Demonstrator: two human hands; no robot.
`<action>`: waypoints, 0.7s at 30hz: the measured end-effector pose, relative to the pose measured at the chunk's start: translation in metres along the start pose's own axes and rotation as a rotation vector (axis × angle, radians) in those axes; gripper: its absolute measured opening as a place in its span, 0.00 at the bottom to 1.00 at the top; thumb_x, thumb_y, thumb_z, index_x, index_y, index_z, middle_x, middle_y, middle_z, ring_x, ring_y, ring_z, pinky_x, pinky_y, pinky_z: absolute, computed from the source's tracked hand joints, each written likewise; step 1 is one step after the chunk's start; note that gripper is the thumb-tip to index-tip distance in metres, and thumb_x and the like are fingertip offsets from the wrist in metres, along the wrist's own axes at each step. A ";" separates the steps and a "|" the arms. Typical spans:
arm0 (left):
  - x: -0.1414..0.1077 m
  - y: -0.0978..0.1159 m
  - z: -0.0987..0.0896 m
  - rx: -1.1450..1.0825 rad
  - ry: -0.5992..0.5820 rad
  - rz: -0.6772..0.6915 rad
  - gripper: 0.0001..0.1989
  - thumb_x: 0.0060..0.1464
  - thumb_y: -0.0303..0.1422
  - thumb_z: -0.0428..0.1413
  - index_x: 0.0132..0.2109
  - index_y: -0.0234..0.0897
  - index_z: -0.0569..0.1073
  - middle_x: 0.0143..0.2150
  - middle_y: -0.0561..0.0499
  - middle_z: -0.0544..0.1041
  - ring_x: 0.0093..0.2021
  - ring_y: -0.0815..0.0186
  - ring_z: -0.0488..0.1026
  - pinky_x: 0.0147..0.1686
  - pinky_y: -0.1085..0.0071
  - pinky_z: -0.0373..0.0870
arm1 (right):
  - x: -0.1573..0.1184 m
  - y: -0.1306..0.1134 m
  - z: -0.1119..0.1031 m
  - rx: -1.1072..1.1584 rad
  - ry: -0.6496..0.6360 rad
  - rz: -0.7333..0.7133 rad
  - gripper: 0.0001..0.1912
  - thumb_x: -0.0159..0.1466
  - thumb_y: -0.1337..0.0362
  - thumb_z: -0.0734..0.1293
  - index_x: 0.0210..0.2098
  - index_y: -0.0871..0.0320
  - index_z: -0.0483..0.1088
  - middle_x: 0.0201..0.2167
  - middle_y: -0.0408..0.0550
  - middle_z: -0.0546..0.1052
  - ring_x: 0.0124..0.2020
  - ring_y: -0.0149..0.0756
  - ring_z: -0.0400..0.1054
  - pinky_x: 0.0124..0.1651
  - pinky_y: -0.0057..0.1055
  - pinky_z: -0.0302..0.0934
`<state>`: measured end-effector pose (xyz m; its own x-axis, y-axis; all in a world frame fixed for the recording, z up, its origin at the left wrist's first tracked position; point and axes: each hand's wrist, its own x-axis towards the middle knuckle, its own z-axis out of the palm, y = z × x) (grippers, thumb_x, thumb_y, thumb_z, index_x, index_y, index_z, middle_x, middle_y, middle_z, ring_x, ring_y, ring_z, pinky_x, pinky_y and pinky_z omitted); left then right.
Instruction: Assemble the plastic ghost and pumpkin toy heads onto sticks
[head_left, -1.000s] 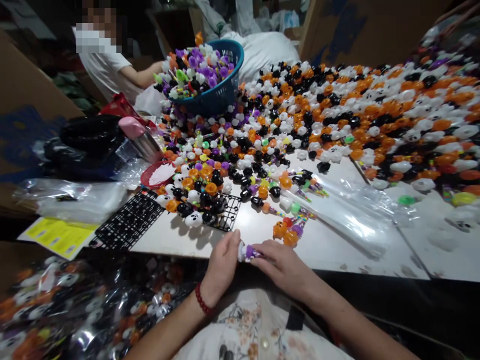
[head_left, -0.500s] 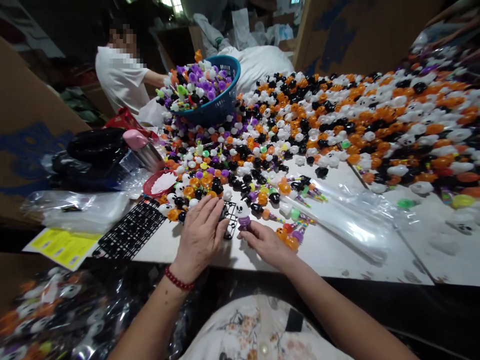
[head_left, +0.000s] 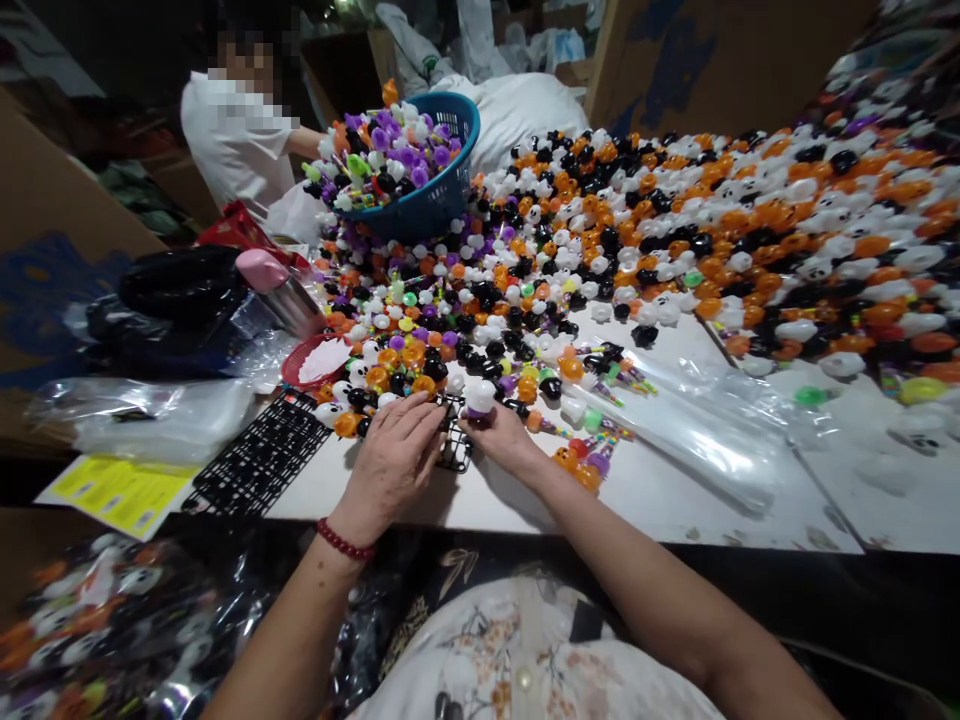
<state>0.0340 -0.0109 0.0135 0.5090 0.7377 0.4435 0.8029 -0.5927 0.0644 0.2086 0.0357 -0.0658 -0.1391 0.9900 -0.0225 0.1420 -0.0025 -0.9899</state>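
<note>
My right hand [head_left: 501, 437] pinches a small white skull-shaped toy with a purple base [head_left: 480, 398] above the right side of a black plastic grid [head_left: 454, 452]. My left hand [head_left: 394, 450] bends over the grid's left side, fingers together and gripping it; the thumb and part of the grid are hidden. Just beyond my fingers lie several small orange pumpkin, black and white ghost pieces [head_left: 409, 355]. A second black lattice sheet [head_left: 259, 455] lies flat to the left of my left hand. Finished-looking sticks with orange and purple heads [head_left: 589, 465] rest right of my right hand.
A large heap of toy pieces [head_left: 720, 220] covers the table's back and right. A blue basket [head_left: 442, 190] stands on it, near a person in white [head_left: 236, 145]. Clear plastic bags [head_left: 697, 440], a red dish [head_left: 319, 362], a pink-capped flask [head_left: 277, 290] and yellow labels [head_left: 124, 490] lie around.
My right hand has moved left and away from me with the skull toy, over the black grid. The toy has tipped, hiding its face. My left fingers have curled slightly more.
</note>
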 end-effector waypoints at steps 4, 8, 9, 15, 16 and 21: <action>0.001 -0.002 0.002 -0.039 -0.007 -0.003 0.16 0.62 0.30 0.51 0.56 0.38 0.71 0.55 0.44 0.77 0.62 0.56 0.66 0.62 0.52 0.62 | 0.020 -0.001 0.010 -0.101 -0.019 -0.043 0.06 0.57 0.64 0.69 0.34 0.60 0.74 0.30 0.47 0.77 0.33 0.37 0.68 0.40 0.32 0.63; 0.000 -0.002 0.003 -0.062 -0.008 -0.003 0.17 0.63 0.30 0.51 0.57 0.38 0.71 0.55 0.44 0.76 0.63 0.56 0.66 0.63 0.51 0.62 | 0.028 -0.003 0.013 -0.271 -0.048 -0.092 0.08 0.60 0.67 0.66 0.39 0.61 0.73 0.34 0.50 0.77 0.35 0.37 0.68 0.41 0.32 0.62; 0.000 -0.002 0.003 -0.063 -0.008 -0.001 0.17 0.63 0.30 0.51 0.57 0.37 0.71 0.55 0.43 0.76 0.63 0.56 0.66 0.63 0.51 0.62 | 0.029 -0.004 0.012 -0.312 -0.065 -0.117 0.09 0.60 0.68 0.66 0.41 0.61 0.73 0.36 0.50 0.78 0.36 0.37 0.68 0.42 0.32 0.62; -0.002 -0.002 0.000 -0.076 0.001 0.031 0.16 0.62 0.28 0.51 0.57 0.37 0.70 0.56 0.43 0.75 0.62 0.56 0.67 0.62 0.52 0.64 | 0.028 -0.016 0.000 -0.466 -0.236 -0.192 0.11 0.59 0.73 0.63 0.41 0.61 0.74 0.36 0.52 0.79 0.36 0.40 0.70 0.41 0.31 0.61; -0.003 -0.001 -0.001 -0.086 -0.005 0.045 0.16 0.62 0.28 0.51 0.56 0.37 0.70 0.56 0.43 0.75 0.62 0.57 0.67 0.62 0.52 0.64 | 0.026 -0.018 -0.001 -0.496 -0.261 -0.190 0.12 0.59 0.74 0.64 0.40 0.62 0.75 0.36 0.53 0.79 0.36 0.41 0.70 0.40 0.31 0.61; -0.012 0.007 -0.011 -0.119 -0.034 0.069 0.17 0.61 0.27 0.52 0.56 0.37 0.70 0.57 0.42 0.74 0.61 0.57 0.67 0.61 0.54 0.65 | 0.001 -0.020 -0.004 -0.520 -0.338 -0.220 0.12 0.59 0.71 0.64 0.42 0.60 0.74 0.37 0.52 0.79 0.37 0.41 0.71 0.39 0.30 0.61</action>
<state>0.0300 -0.0273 0.0187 0.5737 0.7029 0.4205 0.7239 -0.6753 0.1411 0.2094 0.0371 -0.0458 -0.5076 0.8604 0.0462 0.5182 0.3477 -0.7814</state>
